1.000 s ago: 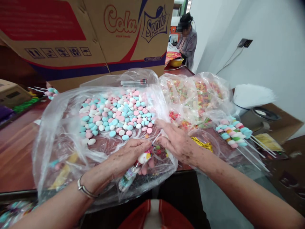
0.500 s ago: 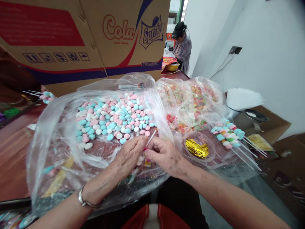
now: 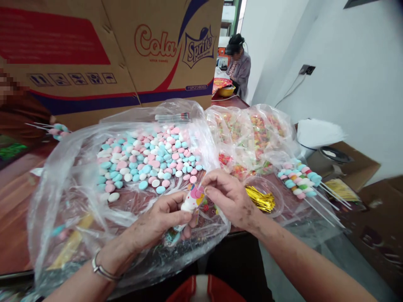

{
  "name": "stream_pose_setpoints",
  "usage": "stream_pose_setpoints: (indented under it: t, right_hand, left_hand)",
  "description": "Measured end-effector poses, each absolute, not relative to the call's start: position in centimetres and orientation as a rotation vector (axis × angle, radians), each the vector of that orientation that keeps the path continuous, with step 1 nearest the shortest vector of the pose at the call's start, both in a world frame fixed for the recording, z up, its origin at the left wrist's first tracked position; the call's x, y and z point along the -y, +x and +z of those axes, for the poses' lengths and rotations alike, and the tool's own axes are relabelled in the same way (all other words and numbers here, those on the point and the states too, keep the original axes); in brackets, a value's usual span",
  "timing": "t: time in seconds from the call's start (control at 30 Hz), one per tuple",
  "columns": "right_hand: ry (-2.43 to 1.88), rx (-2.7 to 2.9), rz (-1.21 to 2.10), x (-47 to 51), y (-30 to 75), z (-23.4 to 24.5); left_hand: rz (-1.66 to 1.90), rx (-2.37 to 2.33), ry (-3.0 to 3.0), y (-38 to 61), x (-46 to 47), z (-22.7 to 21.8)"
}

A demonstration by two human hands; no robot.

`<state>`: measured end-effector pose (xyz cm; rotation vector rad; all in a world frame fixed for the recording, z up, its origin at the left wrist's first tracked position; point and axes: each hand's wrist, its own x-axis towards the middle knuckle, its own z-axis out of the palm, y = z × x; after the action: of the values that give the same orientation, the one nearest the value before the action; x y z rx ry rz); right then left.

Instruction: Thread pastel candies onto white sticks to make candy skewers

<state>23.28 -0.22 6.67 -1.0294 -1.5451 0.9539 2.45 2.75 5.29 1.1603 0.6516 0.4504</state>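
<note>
My left hand is closed around a candy stick, with white candy and a pink and yellow printed wrapper showing. At the stick's upper end, my right hand pinches with thumb and forefinger at the thin white stick or wrapper edge; I cannot tell which. Just beyond both hands, loose pink, blue and white candies lie spread on a clear plastic sheet. Close to my right wrist, a clear round tub holds gold twist ties.
Finished-looking candy skewers lie at the right, near bags of colourful gummies. A bundle of thin sticks rests behind the candies. A large cardboard box stands at the back. One person sits beyond; another's sleeve shows left.
My hands have moved apart: the left has turned lower with the candy stick, exposing its printed wrapper, while the right has shifted slightly up and right. The view has shifted a little.
</note>
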Motion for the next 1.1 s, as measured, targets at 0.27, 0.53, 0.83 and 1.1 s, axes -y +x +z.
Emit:
stream_pose_setpoints:
  t: [0.27,0.53,0.83,1.1]
  right_hand:
    - [-1.166,1.277,1.171,0.1,22.5,5.5]
    - [-1.003,1.264,1.425,0.6,21.4,5.5]
    - [-0.791,1.682,1.263,-0.2,23.5,4.0]
    - [-0.876,1.909,1.006,0.5,23.5,5.1]
  left_hand:
    - [0.601,-0.735,1.380,3.4,-2.1,5.0]
    - [0.774,-0.897,1.189,4.1,-1.3,5.1]
    - [0.342,-0.775,1.021,4.1,-1.9,6.5]
    - [0.175,-0.668,1.046,3.3,-2.5,6.5]
